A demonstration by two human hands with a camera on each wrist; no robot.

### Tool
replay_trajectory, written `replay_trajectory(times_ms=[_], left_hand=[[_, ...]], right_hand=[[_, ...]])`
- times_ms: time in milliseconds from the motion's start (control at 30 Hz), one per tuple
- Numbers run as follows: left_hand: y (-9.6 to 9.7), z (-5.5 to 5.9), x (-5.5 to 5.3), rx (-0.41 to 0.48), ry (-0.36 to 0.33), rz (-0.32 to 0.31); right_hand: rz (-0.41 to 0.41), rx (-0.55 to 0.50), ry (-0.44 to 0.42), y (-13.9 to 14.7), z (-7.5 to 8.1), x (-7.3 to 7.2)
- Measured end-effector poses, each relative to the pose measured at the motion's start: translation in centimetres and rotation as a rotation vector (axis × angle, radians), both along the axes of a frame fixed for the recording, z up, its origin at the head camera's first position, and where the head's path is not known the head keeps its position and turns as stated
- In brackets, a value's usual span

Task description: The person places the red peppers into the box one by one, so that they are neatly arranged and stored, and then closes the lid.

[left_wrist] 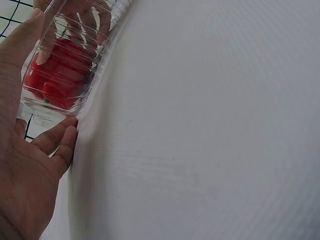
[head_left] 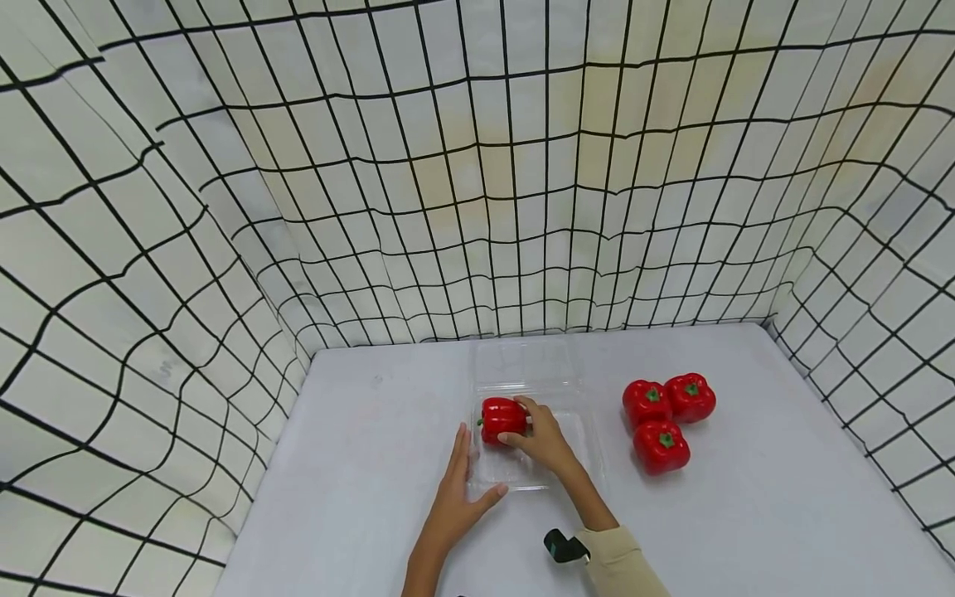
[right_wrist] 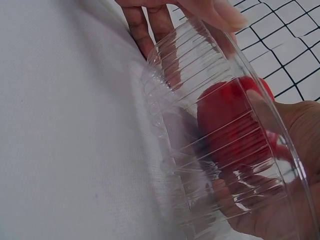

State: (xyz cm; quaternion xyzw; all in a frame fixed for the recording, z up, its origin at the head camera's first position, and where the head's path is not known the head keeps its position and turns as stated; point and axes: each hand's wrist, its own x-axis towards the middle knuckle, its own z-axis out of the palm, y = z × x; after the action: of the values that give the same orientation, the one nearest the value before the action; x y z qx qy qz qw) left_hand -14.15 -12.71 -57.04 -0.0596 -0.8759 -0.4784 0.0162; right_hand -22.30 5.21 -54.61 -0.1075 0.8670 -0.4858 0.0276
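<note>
A clear plastic clamshell box [head_left: 533, 477] rests on the white table with its lid [head_left: 525, 365] laid back behind it. My right hand [head_left: 548, 439] reaches inside and grips a red bell pepper [head_left: 501, 419], thumb on the near side and fingers on the far side. The pepper lies on its side at the box's left, green stem facing left. Along the left outer wall, my left hand [head_left: 450, 507] has straight fingers and a spread thumb by the front edge. Through the ribbed wall [right_wrist: 190, 65], the right wrist view shows the pepper between the right thumb and fingers.
Three more red bell peppers [head_left: 661, 446] sit clustered, stems up, to the right of the box. A black wire grid [head_left: 545, 199] with white sheeting behind it encloses the table [head_left: 358, 497] at the back and both sides.
</note>
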Motion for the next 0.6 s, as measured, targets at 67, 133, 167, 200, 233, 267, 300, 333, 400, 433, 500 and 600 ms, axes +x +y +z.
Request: replay_trajectory(times_ms=[67, 133, 167, 200, 233, 267, 300, 333, 400, 433, 500, 600], left_hand=[[-0.01, 0.06, 0.02, 0.003, -0.011, 0.003], [-0.01, 0.06, 0.03, 0.005, -0.016, 0.003], [0.01, 0.04, 0.04, 0.004, -0.009, -0.002], [0.03, 0.01, 0.01, 0.007, -0.007, -0.005], [0.04, 0.0, 0.0, 0.007, -0.006, -0.005], [0.05, -0.02, -0.01, 0.009, -0.002, -0.007], [0.06, -0.03, -0.01, 0.01, 0.0, -0.008], [0.06, -0.04, -0.01, 0.009, 0.002, -0.007], [0.06, -0.06, 0.0, 0.01, -0.002, -0.002], [0.05, -0.06, 0.01, 0.007, -0.003, -0.001], [0.04, -0.11, 0.0, -0.001, -0.007, 0.003], [0.06, -0.19, -0.04, 0.001, -0.008, 0.0]], right_hand=[[-0.006, -0.008, -0.006, -0.05, 0.03, 0.04], [-0.008, -0.008, -0.01, -0.03, 0.04, 0.05], [-0.01, -0.006, -0.01, 0.0, 0.03, 0.06], [-0.011, -0.006, -0.011, 0.04, 0.03, 0.06], [-0.011, -0.002, -0.01, 0.09, 0.04, 0.05], [-0.011, -0.001, -0.013, 0.13, 0.06, 0.03], [-0.01, 0.001, -0.012, 0.18, 0.08, 0.04], [-0.01, 0.002, -0.015, 0.23, 0.11, 0.04], [-0.013, -0.005, -0.021, 0.31, 0.2, 0.1], [-0.011, -0.005, -0.022, 0.36, 0.23, 0.11], [-0.014, -0.01, -0.028, 0.47, 0.24, 0.11], [-0.023, -0.017, -0.04, 0.71, 0.3, 0.15]])
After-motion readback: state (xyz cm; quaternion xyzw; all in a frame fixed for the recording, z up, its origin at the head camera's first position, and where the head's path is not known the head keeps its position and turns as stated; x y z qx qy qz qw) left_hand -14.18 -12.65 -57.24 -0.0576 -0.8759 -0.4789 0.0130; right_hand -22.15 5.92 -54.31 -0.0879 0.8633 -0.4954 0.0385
